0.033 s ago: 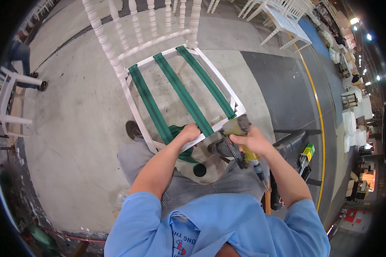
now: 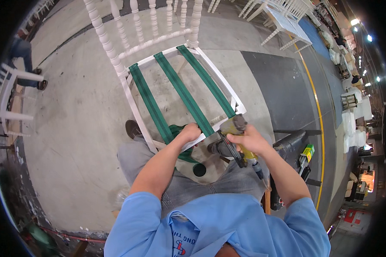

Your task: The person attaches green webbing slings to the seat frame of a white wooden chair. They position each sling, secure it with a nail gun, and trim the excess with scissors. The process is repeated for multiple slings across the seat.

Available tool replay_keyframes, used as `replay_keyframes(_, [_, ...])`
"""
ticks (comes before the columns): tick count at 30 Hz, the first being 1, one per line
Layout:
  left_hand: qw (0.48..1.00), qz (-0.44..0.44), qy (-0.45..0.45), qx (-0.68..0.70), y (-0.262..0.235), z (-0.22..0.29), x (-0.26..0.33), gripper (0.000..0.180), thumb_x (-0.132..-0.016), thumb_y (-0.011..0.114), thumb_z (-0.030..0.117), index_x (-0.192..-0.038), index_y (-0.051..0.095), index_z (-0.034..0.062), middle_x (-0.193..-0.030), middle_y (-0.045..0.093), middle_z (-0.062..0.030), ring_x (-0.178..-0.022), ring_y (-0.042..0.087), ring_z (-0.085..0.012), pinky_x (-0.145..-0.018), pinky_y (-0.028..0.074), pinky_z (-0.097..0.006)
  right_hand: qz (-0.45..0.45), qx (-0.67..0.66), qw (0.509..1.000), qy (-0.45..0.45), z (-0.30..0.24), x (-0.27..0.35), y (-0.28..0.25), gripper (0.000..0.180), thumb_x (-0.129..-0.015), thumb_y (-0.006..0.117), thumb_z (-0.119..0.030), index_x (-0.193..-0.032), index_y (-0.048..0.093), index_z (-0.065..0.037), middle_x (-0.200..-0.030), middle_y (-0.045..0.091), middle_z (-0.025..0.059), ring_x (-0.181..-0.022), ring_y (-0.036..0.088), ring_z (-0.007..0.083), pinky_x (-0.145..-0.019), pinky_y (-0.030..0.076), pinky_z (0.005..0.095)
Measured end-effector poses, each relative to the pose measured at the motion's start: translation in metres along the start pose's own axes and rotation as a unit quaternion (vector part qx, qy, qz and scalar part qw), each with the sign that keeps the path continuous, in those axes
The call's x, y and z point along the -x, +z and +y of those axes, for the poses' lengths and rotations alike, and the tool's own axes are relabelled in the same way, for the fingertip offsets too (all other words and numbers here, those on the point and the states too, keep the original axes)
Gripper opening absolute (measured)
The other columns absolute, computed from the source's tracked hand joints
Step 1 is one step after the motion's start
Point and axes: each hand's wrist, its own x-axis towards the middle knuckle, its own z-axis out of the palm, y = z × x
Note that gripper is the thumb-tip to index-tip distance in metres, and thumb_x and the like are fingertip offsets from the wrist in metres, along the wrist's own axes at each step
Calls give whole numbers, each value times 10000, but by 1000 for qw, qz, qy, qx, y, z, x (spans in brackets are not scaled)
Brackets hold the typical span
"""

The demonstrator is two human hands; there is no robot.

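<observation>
A white wooden chair frame (image 2: 137,112) with turned back spindles stands in front of me, tilted toward my lap. Three green webbing straps (image 2: 182,92) run across its open seat from back rail to front rail. My left hand (image 2: 191,132) is closed round the front rail between the left and middle straps; its fingertips are hidden underneath. Loose green webbing hangs below it, ending in a roll (image 2: 199,169) between my knees. My right hand (image 2: 247,140) grips a yellow staple gun (image 2: 235,126), its nose at the front rail near the right strap's end.
At my right is a black bench (image 2: 291,147) bearing a green-and-yellow box (image 2: 308,152). An air hose (image 2: 267,184) trails from the tool. More white chairs (image 2: 283,28) stand at the far right and another chair (image 2: 8,92) at left, beside a person's legs (image 2: 25,55).
My right hand and the staple gun have shifted slightly left along the front rail. The other person's legs at the left have moved a little. My left hand keeps its place.
</observation>
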Motion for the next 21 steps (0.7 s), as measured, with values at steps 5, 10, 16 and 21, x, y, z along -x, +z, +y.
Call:
replay_keyframes(5, [1000, 19, 1, 5, -5, 0, -2, 298, -971, 541, 134, -1104, 764, -12, -890, 794, -166, -621, 750, -302, -543, 609, -448, -18, 63, 997, 42, -8, -31, 15, 283, -976, 777, -223, -1086, 702, 27, -876, 714, 71, -569, 597, 152, -508, 488, 327])
replay_keyframes(10, [1000, 20, -5, -2, -3, 0, -8, 303, -961, 560, 148, -1079, 761, -46, -908, 787, -201, -663, 764, -316, -597, 625, -453, 1, 101, 994, 42, -2, -42, 19, 301, -967, 781, -255, -1083, 707, 12, -828, 703, 64, -554, 603, 146, -491, 495, 326])
replay_keyframes(16, [987, 70, 79, -122, -12, -31, -27, 321, -950, 559, 148, -1096, 758, -58, -966, 783, -236, -711, 782, -337, -643, 635, -475, -21, 128, 991, 29, -20, -42, 27, 374, -940, 803, -321, -1099, 713, 5, -827, 712, 73, -565, 632, 152, -516, 533, 334])
replay_keyframes(21, [1000, -11, -21, -11, 4, 8, -15, 319, -945, 557, 128, -1121, 757, -48, -1018, 780, -247, -719, 785, -354, -645, 636, -475, 24, 136, 988, 67, 9, -40, 24, 461, -916, 814, -399, -1110, 724, 9, -799, 718, 85, -572, 668, 171, -545, 567, 346])
